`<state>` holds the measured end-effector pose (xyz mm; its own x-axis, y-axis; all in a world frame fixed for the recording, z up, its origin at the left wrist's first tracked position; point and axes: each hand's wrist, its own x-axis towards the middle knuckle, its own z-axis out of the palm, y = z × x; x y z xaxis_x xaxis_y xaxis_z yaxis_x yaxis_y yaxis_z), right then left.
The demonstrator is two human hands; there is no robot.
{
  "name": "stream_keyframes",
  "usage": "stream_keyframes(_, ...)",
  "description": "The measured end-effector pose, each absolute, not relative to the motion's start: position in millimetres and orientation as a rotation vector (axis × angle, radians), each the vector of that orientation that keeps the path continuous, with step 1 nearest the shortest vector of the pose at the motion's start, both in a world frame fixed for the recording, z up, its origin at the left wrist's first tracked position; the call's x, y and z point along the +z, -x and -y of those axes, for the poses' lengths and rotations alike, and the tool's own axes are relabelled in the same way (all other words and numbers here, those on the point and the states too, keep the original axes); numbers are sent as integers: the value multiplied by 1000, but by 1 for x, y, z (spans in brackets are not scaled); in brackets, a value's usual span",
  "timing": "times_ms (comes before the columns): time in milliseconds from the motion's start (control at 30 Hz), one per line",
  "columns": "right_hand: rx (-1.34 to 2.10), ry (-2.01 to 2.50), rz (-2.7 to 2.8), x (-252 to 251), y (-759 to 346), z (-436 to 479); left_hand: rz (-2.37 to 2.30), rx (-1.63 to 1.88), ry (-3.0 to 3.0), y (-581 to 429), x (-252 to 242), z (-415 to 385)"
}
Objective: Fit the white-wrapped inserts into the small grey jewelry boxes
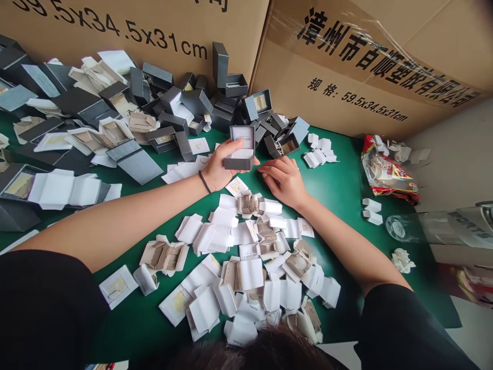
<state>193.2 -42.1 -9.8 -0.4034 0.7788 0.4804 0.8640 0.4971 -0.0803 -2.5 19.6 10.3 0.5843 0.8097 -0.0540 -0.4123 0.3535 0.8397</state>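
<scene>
A small dark grey jewellery box [238, 163] stands raised in my left hand [220, 167], its lid up and a white printed card lining showing inside. My left thumb lies on the white lining while the fingers wrap the box from below. Just to the right, my right hand [284, 179] is low over the green table, its fingers curled and closed with nothing visible in them. Below both hands spreads a pile of folded white card inserts [249, 275], some showing brown backs. Beside the held box are more grey boxes [283, 146], several with lids up.
Two large cardboard cartons [231, 23] [346, 67] form a wall behind the green table [331, 180]. Dark boxes and inserts are heaped at the left [88, 105]. On the right lie a red snack bag [389, 172], a clear bottle [427, 226] and crumpled tissue [402, 260].
</scene>
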Motion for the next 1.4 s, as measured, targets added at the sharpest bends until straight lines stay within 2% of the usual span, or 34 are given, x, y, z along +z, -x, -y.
stream_keyframes(133,-545,1692,2282,2,-187,52,-528,839,-875,2,11,-19)
stream_keyframes(267,-602,1939,2281,-1,-188,52,-555,832,-872,2,12,-18)
stream_keyframes(400,-581,1752,2291,-9,-192,47,-551,832,-890,2,10,-19)
stream_keyframes(667,-414,1040,1944,-5,-191,46,-513,774,-916,1,5,-23)
stream_keyframes(900,-257,1109,1781,-7,-191,45,-530,572,-1078,4,11,-17)
stream_keyframes(1100,-72,1061,1773,-12,-193,43,-534,610,-1097,3,17,-13)
stream_keyframes(1400,-136,948,1927,-6,-189,45,-543,638,-1129,2,15,-15)
